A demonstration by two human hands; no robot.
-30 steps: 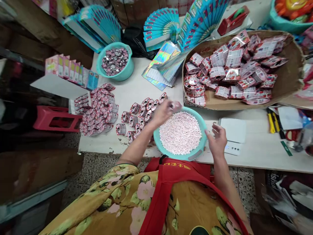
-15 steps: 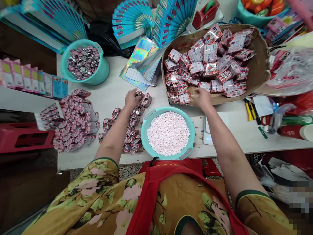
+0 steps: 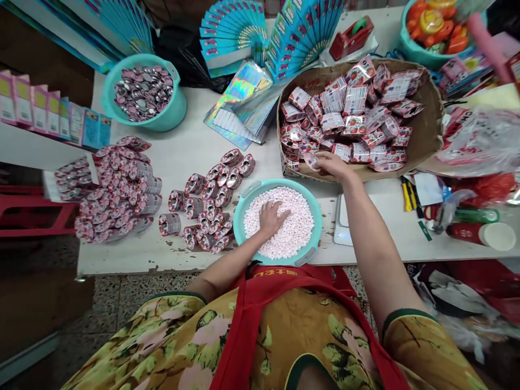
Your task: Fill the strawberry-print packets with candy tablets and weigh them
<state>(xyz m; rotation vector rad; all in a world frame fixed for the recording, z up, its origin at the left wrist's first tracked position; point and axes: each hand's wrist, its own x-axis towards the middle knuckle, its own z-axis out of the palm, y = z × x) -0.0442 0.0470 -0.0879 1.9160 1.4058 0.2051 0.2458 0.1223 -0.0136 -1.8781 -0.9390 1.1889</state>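
Observation:
My left hand (image 3: 271,219) rests on the small pale pink candies (image 3: 300,219) in a turquoise basin (image 3: 238,219), fingers spread. At the near left edge of a cardboard box (image 3: 424,122), my right hand (image 3: 333,164) is closed on a small strawberry-print packet (image 3: 310,161), its rounded end showing past the fingertips. Several similar filled packets (image 3: 355,100) lie heaped in the box. To the left of the basin stand several printed packets (image 3: 209,189) with their open ends up.
A larger stack of printed packets (image 3: 122,189) lies at the table's left. Behind it is a turquoise bucket (image 3: 173,111) of pink and silver discs. A white scale (image 3: 343,233), cutters (image 3: 410,194) and a red cup (image 3: 465,232) are to the right.
My left hand has moved from the standing packets into the candy basin. My right hand stays at the box edge and now shows a packet in its fingers. The view has shifted slightly.

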